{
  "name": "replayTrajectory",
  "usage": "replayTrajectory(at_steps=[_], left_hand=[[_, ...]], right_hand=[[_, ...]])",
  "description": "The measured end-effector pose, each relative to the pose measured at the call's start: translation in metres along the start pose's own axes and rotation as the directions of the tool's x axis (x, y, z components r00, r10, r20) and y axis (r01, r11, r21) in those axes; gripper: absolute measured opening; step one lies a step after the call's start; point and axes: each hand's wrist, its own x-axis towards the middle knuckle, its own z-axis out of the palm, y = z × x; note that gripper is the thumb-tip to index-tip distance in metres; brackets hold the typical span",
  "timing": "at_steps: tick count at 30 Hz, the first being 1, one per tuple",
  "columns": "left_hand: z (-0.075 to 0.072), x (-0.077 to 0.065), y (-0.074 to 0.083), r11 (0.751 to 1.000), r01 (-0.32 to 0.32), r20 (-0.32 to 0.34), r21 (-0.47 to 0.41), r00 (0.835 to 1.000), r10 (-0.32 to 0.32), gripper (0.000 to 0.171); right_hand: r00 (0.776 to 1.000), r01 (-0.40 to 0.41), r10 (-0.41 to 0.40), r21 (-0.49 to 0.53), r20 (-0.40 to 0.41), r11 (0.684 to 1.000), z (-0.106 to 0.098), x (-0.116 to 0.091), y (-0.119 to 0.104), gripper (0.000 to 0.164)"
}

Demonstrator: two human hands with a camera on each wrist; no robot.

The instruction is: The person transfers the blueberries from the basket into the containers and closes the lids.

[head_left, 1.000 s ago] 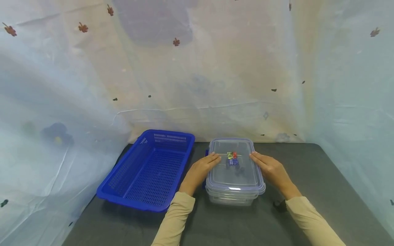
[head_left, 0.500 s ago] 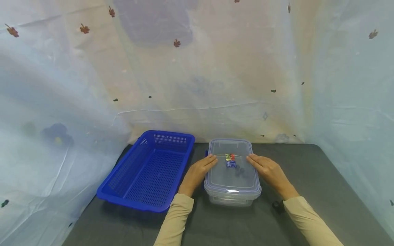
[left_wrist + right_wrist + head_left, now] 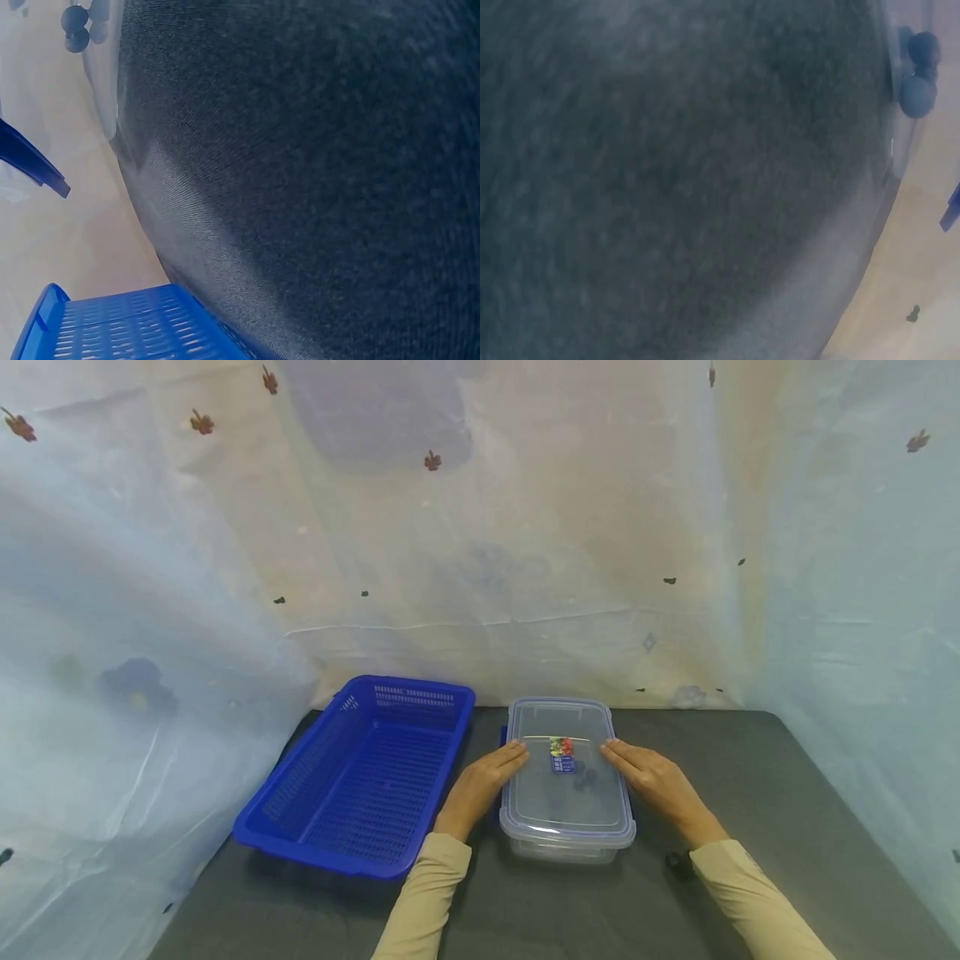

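A clear plastic food container [image 3: 566, 853] stands on the table, with a clear lid [image 3: 573, 802] on top. The lid bears a small colourful label. Fingers of my left hand [image 3: 480, 785] rest on the lid's left side, and those of my right hand [image 3: 660, 781] lie on its right side. Both thumbs are hidden. Several dark round things [image 3: 76, 28] show through the container wall in the left wrist view; the right wrist view also has these dark balls [image 3: 919, 94]. A blue flap [image 3: 34, 161] juts out in the left wrist view.
To the left of the container is a blue perforated plastic basket [image 3: 375, 793]. A small dark object [image 3: 678, 862] lies by the right sleeve. Behind the dark table [image 3: 570, 918] hangs a pale patterned sheet [image 3: 525, 568].
Over the second, the lid has shifted slightly left, and its near edge now sits a little lower over the container. Both hands have moved slightly left with it, still touching its sides.
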Motion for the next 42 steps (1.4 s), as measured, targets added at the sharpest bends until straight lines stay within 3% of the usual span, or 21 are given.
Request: replayTrajectory(at_steps=[8, 12, 16, 19, 21, 22, 23, 25, 26, 28, 29, 30, 31, 32, 33, 34, 35, 37, 39, 42], left_hand=[[0.001, -0.002, -0.001, 0.999, 0.033, 0.024, -0.029, 0.999, -0.033, 0.043], [0.002, -0.005, -0.002, 0.999, 0.036, 0.048, -0.035, 0.998, -0.035, 0.049], [0.004, -0.008, -0.002, 0.992, 0.068, 0.040, -0.102, 0.997, -0.064, 0.052], [0.006, -0.009, 0.000, 0.963, 0.141, -0.013, -0.230, 0.989, -0.148, 0.051], [0.007, -0.009, 0.002, 0.917, 0.212, -0.062, -0.339, 0.967, -0.247, 0.049], [0.008, -0.009, 0.004, 0.884, 0.255, -0.075, -0.392, 0.949, -0.307, 0.048], [0.007, -0.009, 0.005, 0.831, 0.298, -0.076, -0.470, 0.924, -0.375, 0.046], [0.007, -0.010, 0.009, 0.677, 0.375, -0.041, -0.633, 0.857, -0.513, 0.045], [0.006, -0.011, 0.011, 0.574, 0.402, -0.008, -0.713, 0.814, -0.580, 0.043], [0.004, -0.013, 0.014, 0.332, 0.439, 0.102, -0.835, 0.717, -0.690, 0.046], [0.003, -0.014, 0.016, 0.207, 0.438, 0.164, -0.875, 0.670, -0.724, 0.048], [0.003, -0.014, 0.017, 0.102, 0.440, 0.224, -0.892, 0.627, -0.746, 0.052], [0.004, -0.015, 0.018, 0.015, 0.442, 0.279, -0.897, 0.592, -0.756, 0.056], [0.005, -0.016, 0.019, -0.067, 0.448, 0.338, -0.891, 0.560, -0.756, 0.061], [0.006, -0.017, 0.020, -0.130, 0.459, 0.391, -0.879, 0.537, -0.748, 0.066], [0.008, -0.017, 0.021, -0.177, 0.469, 0.433, -0.865, 0.522, -0.734, 0.069], [0.010, -0.018, 0.023, -0.212, 0.476, 0.466, -0.853, 0.513, -0.721, 0.074], [0.014, -0.020, 0.026, -0.256, 0.497, 0.515, -0.829, 0.501, -0.696, 0.079], [0.017, -0.021, 0.028, -0.280, 0.506, 0.541, -0.816, 0.497, -0.678, 0.077], [0.021, -0.023, 0.031, -0.308, 0.494, 0.557, -0.813, 0.506, -0.659, 0.063]], right_hand=[[1.000, -0.020, 0.020, 0.023, 0.001, 1.000, 0.002, -0.001, -0.002, 0.048], [0.999, -0.037, 0.036, 0.046, 0.029, 0.998, 0.002, -0.002, -0.003, 0.033], [0.995, -0.080, 0.075, 0.077, 0.068, 0.994, -0.001, -0.004, -0.003, 0.045], [0.983, -0.178, 0.171, 0.111, 0.069, 0.978, -0.004, -0.006, -0.004, 0.057], [0.959, -0.284, 0.279, 0.156, 0.056, 0.946, -0.005, -0.008, -0.006, 0.064], [0.938, -0.346, 0.343, 0.181, 0.047, 0.921, -0.006, -0.008, -0.007, 0.065], [0.911, -0.410, 0.411, 0.221, 0.042, 0.885, -0.008, -0.008, -0.010, 0.063], [0.827, -0.548, 0.558, 0.325, 0.072, 0.771, -0.011, -0.007, -0.016, 0.058], [0.768, -0.620, 0.632, 0.372, 0.107, 0.691, -0.013, -0.006, -0.020, 0.055], [0.623, -0.747, 0.751, 0.454, 0.220, 0.486, -0.016, -0.004, -0.028, 0.052], [0.540, -0.795, 0.788, 0.486, 0.295, 0.363, -0.018, -0.003, -0.031, 0.053], [0.459, -0.827, 0.805, 0.513, 0.376, 0.232, -0.019, -0.001, -0.035, 0.055], [0.384, -0.838, 0.802, 0.537, 0.457, 0.095, -0.020, 0.000, -0.038, 0.059], [0.325, -0.836, 0.782, 0.549, 0.532, -0.026, -0.020, 0.000, -0.041, 0.063], [0.279, -0.815, 0.750, 0.561, 0.599, -0.145, -0.019, 0.001, -0.044, 0.066], [0.242, -0.789, 0.716, 0.562, 0.655, -0.248, -0.019, 0.001, -0.047, 0.069], [0.221, -0.754, 0.679, 0.564, 0.700, -0.336, -0.017, 0.001, -0.050, 0.071], [0.206, -0.693, 0.618, 0.559, 0.758, -0.455, -0.014, 0.000, -0.055, 0.073], [0.197, -0.675, 0.593, 0.547, 0.781, -0.496, -0.010, 0.000, -0.059, 0.075], [0.192, -0.668, 0.596, 0.549, 0.780, -0.502, -0.006, -0.001, -0.062, 0.074]])
